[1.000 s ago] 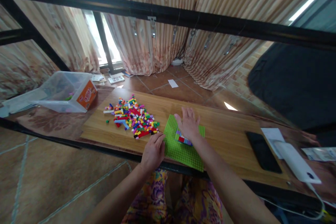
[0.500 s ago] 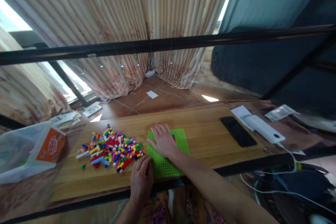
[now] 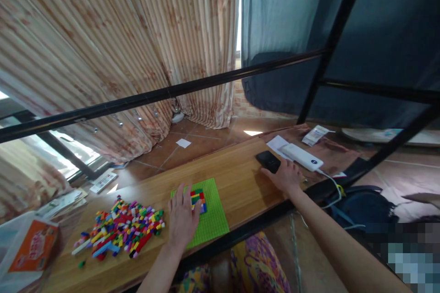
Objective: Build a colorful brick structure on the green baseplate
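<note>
A green baseplate (image 3: 206, 229) lies on the wooden board, with a small block of coloured bricks (image 3: 198, 199) built on it. My left hand (image 3: 182, 215) rests over the plate's left part, fingers stretched out, beside those bricks and covering some of them. Farther right, my right hand (image 3: 287, 177) is closed around the near right end of a black smartphone (image 3: 268, 161), thumb on one side and fingers on the other. The hand hides that end of the phone. Whether the phone is lifted off the board I cannot tell.
Loose coloured bricks (image 3: 127, 226) are heaped left of the plate. A clear plastic bin (image 3: 17, 233) with an orange label stands at far left. Beyond the phone lies a white power bank (image 3: 302, 156) with a cable. A black metal bar (image 3: 240, 226) runs along the near edge.
My right hand has left the baseplate and moved right onto the smartphone. My left hand has shifted from the plate's left edge onto the plate. The view has turned right.
</note>
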Demonstrator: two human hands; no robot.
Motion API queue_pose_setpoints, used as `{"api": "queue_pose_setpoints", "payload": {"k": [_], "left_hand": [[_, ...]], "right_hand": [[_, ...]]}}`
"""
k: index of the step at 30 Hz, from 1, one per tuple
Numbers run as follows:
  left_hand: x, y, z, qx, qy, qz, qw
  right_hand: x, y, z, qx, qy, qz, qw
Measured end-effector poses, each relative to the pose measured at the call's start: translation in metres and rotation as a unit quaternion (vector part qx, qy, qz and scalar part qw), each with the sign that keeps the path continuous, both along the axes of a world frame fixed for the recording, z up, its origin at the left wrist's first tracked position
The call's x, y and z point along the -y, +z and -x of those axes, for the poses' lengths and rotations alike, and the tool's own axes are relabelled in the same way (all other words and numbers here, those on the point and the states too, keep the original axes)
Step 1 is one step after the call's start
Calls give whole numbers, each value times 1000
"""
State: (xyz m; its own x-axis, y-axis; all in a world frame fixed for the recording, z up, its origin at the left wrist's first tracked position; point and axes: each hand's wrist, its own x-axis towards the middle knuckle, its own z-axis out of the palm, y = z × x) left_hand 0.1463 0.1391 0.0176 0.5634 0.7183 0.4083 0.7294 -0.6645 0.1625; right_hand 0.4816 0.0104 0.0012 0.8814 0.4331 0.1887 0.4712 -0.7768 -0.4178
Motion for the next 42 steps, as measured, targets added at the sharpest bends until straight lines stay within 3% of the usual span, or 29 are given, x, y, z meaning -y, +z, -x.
{"api": "queue_pose_setpoints", "payload": {"k": [4, 8, 21, 32, 42], "left_hand": [[-17, -2, -38, -103, 50, 62, 991], [-24, -13, -44, -139, 86, 112, 980], [-25, -18, -43, -124, 65, 70, 988], [-25, -19, -43, -135, 67, 63, 987], [-22, -15, -45, -137, 74, 72, 985]], "right_hand": [[9, -5, -28, -51, -9, 87, 995], [0, -3, -34, -65, 20, 110, 992], [-7, -13, -38, -41, -1, 74, 996], [-9, -7, -42, -78, -8, 80, 994], [-2, -7, -41, -67, 29, 86, 994]]}}
